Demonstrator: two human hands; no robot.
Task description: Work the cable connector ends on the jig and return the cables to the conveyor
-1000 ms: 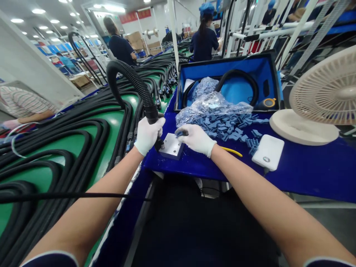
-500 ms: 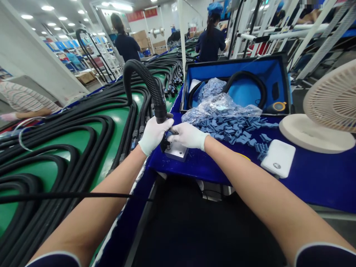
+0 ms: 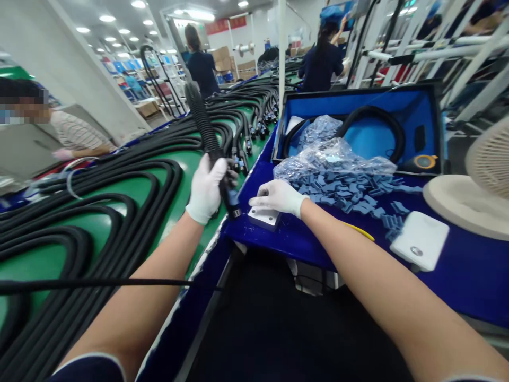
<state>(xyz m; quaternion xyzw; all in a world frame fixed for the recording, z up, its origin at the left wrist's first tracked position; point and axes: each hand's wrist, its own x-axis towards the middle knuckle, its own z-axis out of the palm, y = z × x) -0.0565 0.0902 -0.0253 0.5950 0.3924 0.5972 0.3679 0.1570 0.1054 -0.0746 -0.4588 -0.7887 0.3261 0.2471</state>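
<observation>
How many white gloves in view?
2: one on the left hand, gripping the black corrugated hose; one on the right hand, by the square metal plate.

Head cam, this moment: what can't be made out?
Head view:
Black corrugated hose: gripped section hidden by the white-gloved left hand.
Round yellow-rimmed device in the blue-lined case: face too small to read.
Round silver badge on the white rectangular pad: too small to read.
Cream ribbed fan: cut off by the right edge.
</observation>
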